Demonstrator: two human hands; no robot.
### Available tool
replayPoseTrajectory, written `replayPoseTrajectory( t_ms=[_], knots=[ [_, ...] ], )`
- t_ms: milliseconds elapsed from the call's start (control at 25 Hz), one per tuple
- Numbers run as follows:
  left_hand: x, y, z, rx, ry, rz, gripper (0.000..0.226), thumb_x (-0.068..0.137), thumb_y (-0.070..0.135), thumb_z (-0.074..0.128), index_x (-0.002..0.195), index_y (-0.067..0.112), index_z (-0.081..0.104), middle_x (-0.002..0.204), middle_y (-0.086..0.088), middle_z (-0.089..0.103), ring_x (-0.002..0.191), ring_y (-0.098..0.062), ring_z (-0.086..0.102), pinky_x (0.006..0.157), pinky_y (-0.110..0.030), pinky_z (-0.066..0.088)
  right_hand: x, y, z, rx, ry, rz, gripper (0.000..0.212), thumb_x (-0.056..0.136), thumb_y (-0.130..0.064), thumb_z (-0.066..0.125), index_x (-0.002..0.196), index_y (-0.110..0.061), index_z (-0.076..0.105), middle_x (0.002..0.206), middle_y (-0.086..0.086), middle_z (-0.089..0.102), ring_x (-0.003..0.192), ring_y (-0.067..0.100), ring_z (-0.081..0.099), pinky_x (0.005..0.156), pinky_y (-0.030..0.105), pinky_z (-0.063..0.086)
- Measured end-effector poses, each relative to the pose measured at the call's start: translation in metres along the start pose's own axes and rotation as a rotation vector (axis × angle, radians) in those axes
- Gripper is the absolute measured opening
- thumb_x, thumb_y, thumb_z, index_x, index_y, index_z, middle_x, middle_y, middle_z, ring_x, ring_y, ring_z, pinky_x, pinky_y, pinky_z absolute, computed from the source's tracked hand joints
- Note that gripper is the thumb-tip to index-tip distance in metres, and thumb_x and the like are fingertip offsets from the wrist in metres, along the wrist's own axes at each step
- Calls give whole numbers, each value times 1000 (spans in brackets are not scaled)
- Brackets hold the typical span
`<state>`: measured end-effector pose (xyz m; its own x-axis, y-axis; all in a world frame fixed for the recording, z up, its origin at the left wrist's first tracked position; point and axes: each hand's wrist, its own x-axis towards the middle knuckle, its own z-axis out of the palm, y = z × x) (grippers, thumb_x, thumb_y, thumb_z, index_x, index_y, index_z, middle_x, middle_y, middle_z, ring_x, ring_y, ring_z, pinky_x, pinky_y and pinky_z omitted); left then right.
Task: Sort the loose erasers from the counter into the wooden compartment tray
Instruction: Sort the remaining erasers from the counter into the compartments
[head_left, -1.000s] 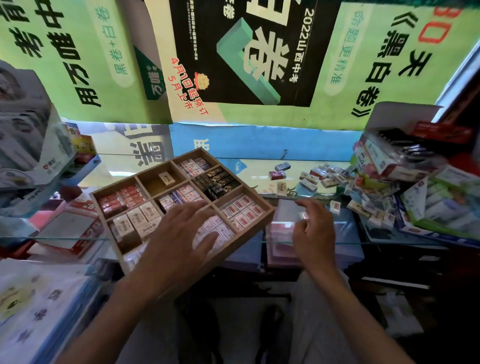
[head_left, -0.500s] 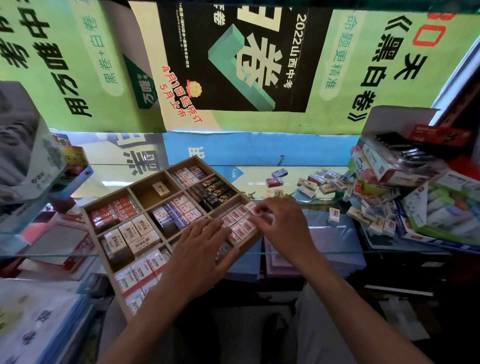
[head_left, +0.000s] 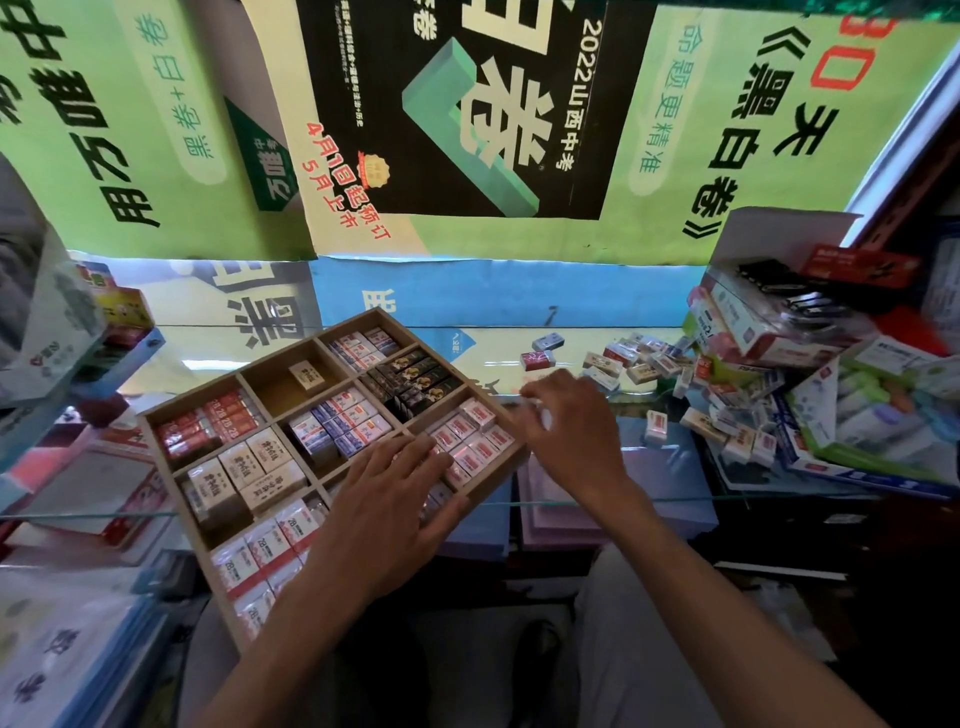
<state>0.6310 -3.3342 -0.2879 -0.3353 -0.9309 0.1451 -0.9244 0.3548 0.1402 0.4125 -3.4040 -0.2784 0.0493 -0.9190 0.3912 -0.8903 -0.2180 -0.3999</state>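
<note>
Loose erasers (head_left: 644, 364) lie heaped on the glass desk (head_left: 498, 358) right of the wooden tray (head_left: 506, 457); left hand (head_left: 395, 499) flat on tray, right hand (head_left: 571, 426) grip indeterminate; light, rigid blocks, best pinched across long sides.

Glass counter (head_left: 519, 364), wooden tray (head_left: 156, 415), loose erasers (head_left: 602, 361)

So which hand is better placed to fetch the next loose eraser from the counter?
The right hand, probably: it is nearer the loose erasers on the right, while the left hand rests on the tray.
</note>
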Motion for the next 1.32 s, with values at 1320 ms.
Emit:
replayPoseTrajectory(
  t_ms=[1320],
  knots=[
    [-1,5,-4,-4,-61,-178,100,76,85,-1,157,25,7,164,-1,-5,150,-18,-6,115,-37,-11,-1,-32,-11,-241,-236,-41,26,92,-36,54,97,-19,73,99,-1,56,99,20,47,82,35,42]
  ],
)
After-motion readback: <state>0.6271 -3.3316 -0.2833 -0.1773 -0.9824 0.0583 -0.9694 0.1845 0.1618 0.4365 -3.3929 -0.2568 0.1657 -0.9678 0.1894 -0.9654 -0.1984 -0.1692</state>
